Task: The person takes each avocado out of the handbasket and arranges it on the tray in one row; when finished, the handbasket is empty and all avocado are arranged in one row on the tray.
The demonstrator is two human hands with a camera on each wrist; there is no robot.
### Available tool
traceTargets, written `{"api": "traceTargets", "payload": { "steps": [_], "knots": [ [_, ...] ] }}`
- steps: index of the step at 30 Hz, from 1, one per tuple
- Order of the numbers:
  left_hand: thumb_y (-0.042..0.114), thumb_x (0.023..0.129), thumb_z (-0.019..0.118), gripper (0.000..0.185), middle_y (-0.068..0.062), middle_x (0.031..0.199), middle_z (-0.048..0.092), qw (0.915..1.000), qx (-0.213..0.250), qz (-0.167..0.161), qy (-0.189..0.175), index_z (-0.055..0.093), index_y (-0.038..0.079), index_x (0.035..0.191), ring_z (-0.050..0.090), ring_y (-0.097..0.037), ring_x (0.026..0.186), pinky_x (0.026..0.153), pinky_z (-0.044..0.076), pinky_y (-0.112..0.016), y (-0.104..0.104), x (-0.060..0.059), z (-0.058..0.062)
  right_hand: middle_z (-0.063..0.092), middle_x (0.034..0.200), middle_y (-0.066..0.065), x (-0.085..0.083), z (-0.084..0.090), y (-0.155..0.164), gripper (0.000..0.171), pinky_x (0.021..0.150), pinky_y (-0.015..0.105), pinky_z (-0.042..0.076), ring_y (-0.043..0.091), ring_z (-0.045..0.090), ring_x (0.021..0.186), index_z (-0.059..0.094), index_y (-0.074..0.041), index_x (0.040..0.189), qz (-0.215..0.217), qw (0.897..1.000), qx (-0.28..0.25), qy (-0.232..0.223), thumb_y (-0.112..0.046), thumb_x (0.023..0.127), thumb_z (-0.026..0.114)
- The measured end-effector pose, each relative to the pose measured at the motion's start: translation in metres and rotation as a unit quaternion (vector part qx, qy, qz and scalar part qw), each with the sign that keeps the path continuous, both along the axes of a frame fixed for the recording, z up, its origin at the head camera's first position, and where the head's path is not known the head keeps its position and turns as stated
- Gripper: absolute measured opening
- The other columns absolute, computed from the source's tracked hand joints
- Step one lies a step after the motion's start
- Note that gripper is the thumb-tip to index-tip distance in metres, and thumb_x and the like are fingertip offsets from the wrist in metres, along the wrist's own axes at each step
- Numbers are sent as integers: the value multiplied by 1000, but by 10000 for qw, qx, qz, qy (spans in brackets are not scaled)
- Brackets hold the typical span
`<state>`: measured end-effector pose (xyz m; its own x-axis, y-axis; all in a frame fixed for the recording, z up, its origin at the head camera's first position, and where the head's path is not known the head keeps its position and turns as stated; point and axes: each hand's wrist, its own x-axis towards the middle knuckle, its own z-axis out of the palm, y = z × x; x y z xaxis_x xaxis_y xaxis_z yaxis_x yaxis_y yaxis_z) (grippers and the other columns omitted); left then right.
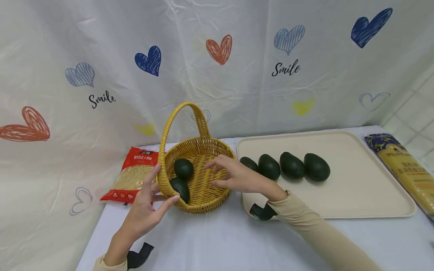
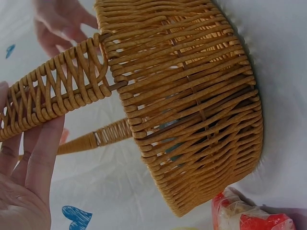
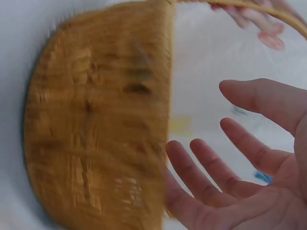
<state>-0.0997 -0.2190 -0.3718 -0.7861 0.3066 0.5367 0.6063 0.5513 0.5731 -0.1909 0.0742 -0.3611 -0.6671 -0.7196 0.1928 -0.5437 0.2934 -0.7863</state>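
A yellow wicker basket (image 1: 207, 201) with a tall arched handle (image 2: 53, 88) stands at the table's middle, two dark green avocados (image 1: 184, 168) on its left inside. My left hand (image 1: 144, 210) holds the foot of the handle, fingers on the outer side and thumb by the front rim. Over the basket's right side hovers my right hand (image 1: 237, 177), its fingers loosely spread and bent, with nothing in them. In the right wrist view those fingers (image 3: 204, 175) reach over the rim. Several more avocados (image 1: 317, 167) lie in a row on the cream tray (image 1: 359, 188), the leftmost partly behind my right hand.
A red bag of pasta (image 1: 133, 175) lies just left of the basket. Beyond the tray's right edge is a yellow and dark blue packet (image 1: 403, 162). A white cloth with printed hearts (image 1: 244, 86) hangs behind the table.
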Motion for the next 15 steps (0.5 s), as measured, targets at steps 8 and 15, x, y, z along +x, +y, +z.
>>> {"api": "traceTargets", "payload": {
  "steps": [8,15],
  "knots": [
    [-11,76,87,112,-18,113,74,9999,-23,-26,103,20,9,164,75,-22,92,78,63,-25,0,-1,1,56,132,19,0,-23,-53,43,98,46,58,37,59,121,61,-1,136,193,9996,221,-3,-4,95,75],
    [-11,76,87,113,-22,118,72,9999,-58,-39,87,20,9,164,76,-26,92,78,62,-24,-3,-2,1,50,143,14,0,-29,-83,47,111,41,48,30,54,132,59,-5,140,243,9984,487,-144,-6,96,75]
  ]
}}
